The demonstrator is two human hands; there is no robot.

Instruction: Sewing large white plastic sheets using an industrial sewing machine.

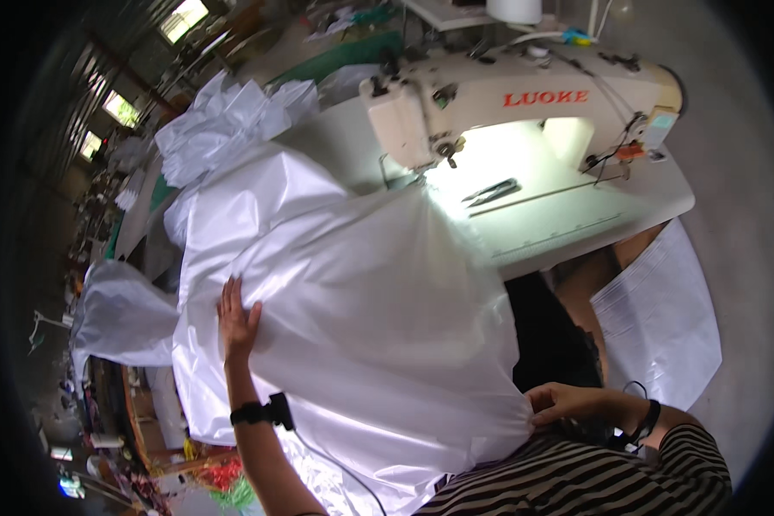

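A large sheet of shiny white fabric (361,318) spreads over the sewing table and hangs toward my lap. Its far edge reaches the needle area of a cream industrial sewing machine (525,95). My left hand (238,320) lies flat on the left part of the fabric, fingers stretched out. Near my body at the lower right, my right hand (572,404) pinches the fabric's near right edge between thumb and fingers. A pair of thread snips (493,193) rests on the lit table (576,211) under the machine's arm.
Crumpled white fabric (232,125) is heaped beyond the table's left side. More white sheeting (662,318) hangs at the right, below the table edge. A white thread cone (514,9) stands behind the machine. Red and green material (224,480) lies low on the left.
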